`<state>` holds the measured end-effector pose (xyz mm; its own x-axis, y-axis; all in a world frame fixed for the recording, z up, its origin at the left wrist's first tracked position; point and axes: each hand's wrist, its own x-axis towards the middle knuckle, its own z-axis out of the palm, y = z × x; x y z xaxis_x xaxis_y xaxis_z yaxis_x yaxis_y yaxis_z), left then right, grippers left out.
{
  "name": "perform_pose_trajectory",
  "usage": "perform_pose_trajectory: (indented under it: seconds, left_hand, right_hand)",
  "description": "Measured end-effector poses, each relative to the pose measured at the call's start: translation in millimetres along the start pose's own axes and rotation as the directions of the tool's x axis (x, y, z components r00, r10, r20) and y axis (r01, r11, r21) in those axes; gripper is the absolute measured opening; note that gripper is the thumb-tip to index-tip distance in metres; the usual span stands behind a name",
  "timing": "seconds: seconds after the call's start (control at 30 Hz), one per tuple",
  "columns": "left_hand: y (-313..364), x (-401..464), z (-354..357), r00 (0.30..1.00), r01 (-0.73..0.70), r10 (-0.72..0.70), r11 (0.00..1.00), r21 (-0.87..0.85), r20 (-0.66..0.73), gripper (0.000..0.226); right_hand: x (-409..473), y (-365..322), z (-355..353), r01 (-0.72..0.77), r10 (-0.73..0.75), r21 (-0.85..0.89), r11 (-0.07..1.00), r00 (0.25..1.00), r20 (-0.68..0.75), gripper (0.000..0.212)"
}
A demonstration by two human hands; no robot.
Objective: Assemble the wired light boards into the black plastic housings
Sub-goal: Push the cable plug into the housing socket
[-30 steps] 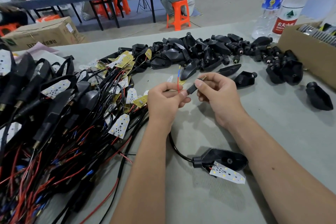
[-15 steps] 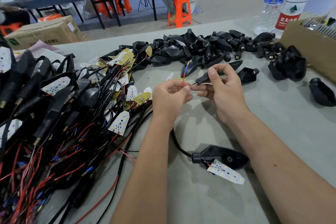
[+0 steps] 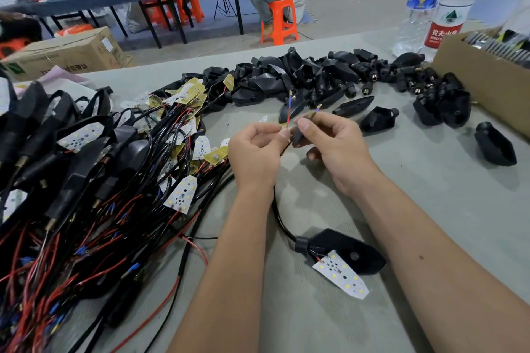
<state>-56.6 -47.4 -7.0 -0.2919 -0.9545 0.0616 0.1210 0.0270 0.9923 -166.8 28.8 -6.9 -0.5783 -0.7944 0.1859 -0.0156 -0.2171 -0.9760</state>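
Grey table [image 3: 430, 209], workshop floor [image 3: 358, 3] behind.

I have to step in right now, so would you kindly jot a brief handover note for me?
Left hand pinches the red wire. Right hand grips the black sleeve end of the same cable.
That cable runs to a housing near the right forearm; its light board lies out of it, unseated.
Left: seat this board, then work through the empty housings and the wired boards pile.
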Motion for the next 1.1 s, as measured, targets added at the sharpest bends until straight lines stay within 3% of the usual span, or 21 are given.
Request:
perform_pose_trajectory:
  seconds: [0.1,0.23,0.37,0.47,0.6,0.8,1.0,1.1]
  left_hand:
    - [2,-3,10,0.992,0.032,-0.053,0.984,-0.176,-0.116,0.012]
    - [5,-5,14,0.985,0.042,-0.097,0.933,-0.357,-0.140,0.014]
    - [7,1,8,0.981,0.081,-0.120,0.967,-0.241,-0.150,0.024]
    - [12,1,4,0.981,0.189,-0.185,0.979,-0.072,0.056,0.024]
    - [13,-9,8,0.944,0.160,-0.176,0.984,0.082,0.279,0.011]
    - [12,-11,6,0.956,0.143,-0.133,0.990,-0.019,0.261,0.004]
    - [14,-9,10,0.970,0.139,-0.137,0.990,0.007,0.201,0.014]
    - [17,-6,13,0.975,0.163,-0.141,0.980,-0.117,0.172,0.020]
  right_hand:
    - [-1,-1,2,0.014,-0.011,-0.046,0.999,0.998,0.060,0.013]
    - [0,1,5,-0.018,0.002,0.124,0.992,0.991,0.130,0.011]
    - [3,2,1,-0.003,0.009,0.253,0.967,1.000,-0.021,0.011]
    - [5,5,-3,0.050,0.005,0.291,0.955,0.982,-0.187,0.012]
    - [6,7,-5,0.114,-0.021,0.302,0.947,0.956,-0.293,0.010]
    - [6,4,-5,0.038,0.039,0.286,0.957,0.965,-0.259,0.021]
    - [6,7,-4,0.018,-0.003,0.086,0.996,0.986,-0.166,0.039]
    - [1,6,0,0.034,-0.034,-0.007,0.999,0.999,-0.039,0.035]
